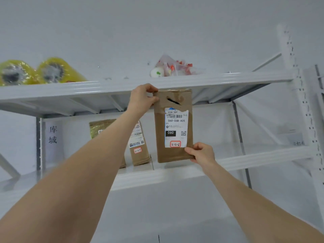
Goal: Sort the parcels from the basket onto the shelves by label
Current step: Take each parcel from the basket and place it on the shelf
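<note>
White shelving (pixel 254 156) is filling the view against a pale wall. On the top shelf (pixel 210 78), yellow rolls (pixel 35 71) and a clear bag (pixel 172 67) are being stored; on the middle shelf, two parcels (pixel 139 146) are standing upright, labels outward. A brown parcel (pixel 173 125) is being held upright just above that shelf, beside them, label (pixel 176 128) facing out, probably for reading "3-2-6". Its top corner is being pinched by the left hand (pixel 142 99), its bottom corner by the right hand (pixel 201 153).
</note>
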